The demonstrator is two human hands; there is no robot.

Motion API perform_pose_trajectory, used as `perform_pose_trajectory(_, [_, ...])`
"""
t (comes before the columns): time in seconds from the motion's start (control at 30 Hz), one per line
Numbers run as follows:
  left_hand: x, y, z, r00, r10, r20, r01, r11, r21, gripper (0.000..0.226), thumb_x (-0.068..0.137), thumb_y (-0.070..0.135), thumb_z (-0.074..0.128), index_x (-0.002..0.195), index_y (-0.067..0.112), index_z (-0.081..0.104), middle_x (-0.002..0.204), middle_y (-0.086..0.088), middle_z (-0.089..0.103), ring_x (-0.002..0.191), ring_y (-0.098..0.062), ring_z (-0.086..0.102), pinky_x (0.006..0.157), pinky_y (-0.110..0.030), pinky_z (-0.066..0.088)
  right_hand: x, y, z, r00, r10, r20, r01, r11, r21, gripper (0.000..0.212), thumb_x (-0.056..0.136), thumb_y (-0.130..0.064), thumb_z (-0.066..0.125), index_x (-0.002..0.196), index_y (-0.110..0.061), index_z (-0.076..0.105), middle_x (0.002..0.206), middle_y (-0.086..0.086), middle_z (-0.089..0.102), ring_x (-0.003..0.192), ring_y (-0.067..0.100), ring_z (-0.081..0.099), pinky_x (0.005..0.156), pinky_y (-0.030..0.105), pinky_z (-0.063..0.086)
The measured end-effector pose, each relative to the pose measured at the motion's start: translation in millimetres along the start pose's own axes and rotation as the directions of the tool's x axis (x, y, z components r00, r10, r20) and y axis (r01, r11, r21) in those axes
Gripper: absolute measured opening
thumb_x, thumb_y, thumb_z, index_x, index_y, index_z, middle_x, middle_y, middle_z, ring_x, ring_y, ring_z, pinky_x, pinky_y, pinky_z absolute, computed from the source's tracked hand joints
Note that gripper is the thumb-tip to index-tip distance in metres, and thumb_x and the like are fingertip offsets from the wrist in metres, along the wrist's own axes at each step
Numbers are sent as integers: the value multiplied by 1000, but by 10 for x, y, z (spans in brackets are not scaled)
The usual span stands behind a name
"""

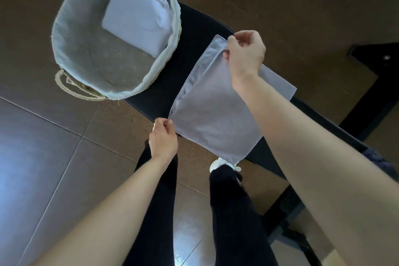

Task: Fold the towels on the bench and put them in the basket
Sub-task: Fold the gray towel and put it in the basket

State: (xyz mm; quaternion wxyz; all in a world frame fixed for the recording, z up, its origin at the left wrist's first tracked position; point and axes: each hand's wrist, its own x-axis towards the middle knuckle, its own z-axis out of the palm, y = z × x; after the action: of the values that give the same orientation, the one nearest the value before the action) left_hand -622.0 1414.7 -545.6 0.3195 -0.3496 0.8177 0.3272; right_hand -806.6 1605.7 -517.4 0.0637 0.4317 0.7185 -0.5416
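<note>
A dark padded surface (194,34) runs from the upper left to the lower right over a brown tiled floor (43,136). A pale blue-grey towel (213,114) lies across the middle of it, partly folded over on itself. One corner of the lower layer lies flat towards the far edge, and another corner hangs just over the near edge above a white shoe (218,163).

The left hand (163,138) is at the near edge of the surface. Its fingers (166,122) are curled together and pinch the towel's nearest left corner. The right hand (245,54) is above the far edge, with its fingers (231,41) clamped on the opposite corner of the same top layer. That layer is raised and pulled fairly taut between the two hands, and a hemmed edge runs from one grip to the other.

A woven basket (64,34) with a light cloth lining sits at the left end of the surface and covers that end. It has a rope handle (67,86) on its near side. Inside, against the far wall, is a stack of folded towels (136,13) in the same pale colour. The rest of the basket's dotted bottom is bare. The basket is just beside the held towel but does not touch it.

Below the arms, legs in black trousers (159,201) stand close to the near edge.
</note>
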Motion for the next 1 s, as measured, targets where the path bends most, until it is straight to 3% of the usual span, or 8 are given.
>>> perform_pose_trajectory(0.1, [22, -28, 17, 999, -42, 9, 43, 999, -30, 12, 108, 30, 48, 105, 19, 53, 103, -7, 72, 90, -21, 58, 77, -31, 34, 76, 143, 73, 979, 58, 196, -31, 990, -136, 11, 91, -23, 67, 101, -28, 70, 98, -6, 74, 96, 15, 72, 91, 42, 61])
perform_pose_trajectory(0.2, [10, -18, -10, 999, -49, -18, 49, 999, -21, 15, 106, 27, 53, 110, 13, 58, 103, -3, 67, 90, -20, 53, 79, -31, 33, 102, 266, 8, 981, -1, 194, 37, 982, -184, 27, 93, -17, 65, 118, -25, 70, 106, -8, 72, 100, 9, 69, 96, 37, 58])
perform_pose_trajectory(0.37, [-27, -39, -53, 995, -97, -32, 95, 994, -60, 16, 106, 26, 52, 111, 11, 56, 101, -4, 64, 90, -22, 51, 80, -32, 32, 80, 334, -196, 982, -118, 145, 167, 901, -401, 39, 96, -13, 67, 133, -23, 60, 110, -4, 62, 91, 5, 59, 74, 4, 45])
perform_pose_trajectory(0.5, [17, -34, -91, 997, -69, -35, 66, 996, -67, 17, 104, 27, 58, 113, 13, 58, 100, 2, 63, 88, -19, 51, 81, -31, 33, 231, 314, -188, 950, -214, 226, 304, 792, -529, 40, 96, -18, 68, 135, -27, 59, 111, -4, 54, 90, 9, 57, 80, 14, 49])
perform_pose_trajectory(0.6, [82, -41, -121, 997, -42, -57, 40, 999, -27, 16, 102, 29, 62, 110, 15, 61, 100, 5, 64, 90, -18, 51, 82, -31, 33, 366, 222, -91, 911, -262, 317, 405, 708, -579, 27, 97, -24, 68, 123, -24, 67, 108, -5, 49, 91, 10, 53, 80, 22, 51])
perform_pose_trajectory(0.7, [102, -53, -126, 996, -18, -89, 17, 1000, -5, 13, 99, 27, 66, 106, 16, 63, 96, 6, 65, 88, -17, 51, 82, -31, 33, 445, 140, -18, 895, -260, 363, 441, 648, -621, 16, 97, -26, 68, 112, -23, 70, 103, -4, 52, 90, 14, 53, 74, 22, 47])
perform_pose_trajectory(0.83, [103, -64, -149, 996, -17, -88, 17, 1000, -4, 10, 99, 23, 67, 105, 16, 65, 94, 7, 65, 85, -15, 49, 81, -28, 31, 454, 48, 15, 911, -213, 352, 401, 649, -647, 10, 97, -28, 62, 100, -23, 70, 93, -4, 64, 87, 18, 62, 77, 36, 56])
perform_pose_trajectory(1.0, [183, -128, -175, 999, -18, -32, 18, 999, -27, 7, 103, 19, 59, 108, 14, 59, 83, 12, 59, 89, -22, 57, 80, -32, 36, 333, 7, 55, 878, -368, 306, 478, 646, -596, 12, 101, -25, 55, 100, -19, 65, 87, -5, 65, 81, 16, 63, 72, 32, 54])
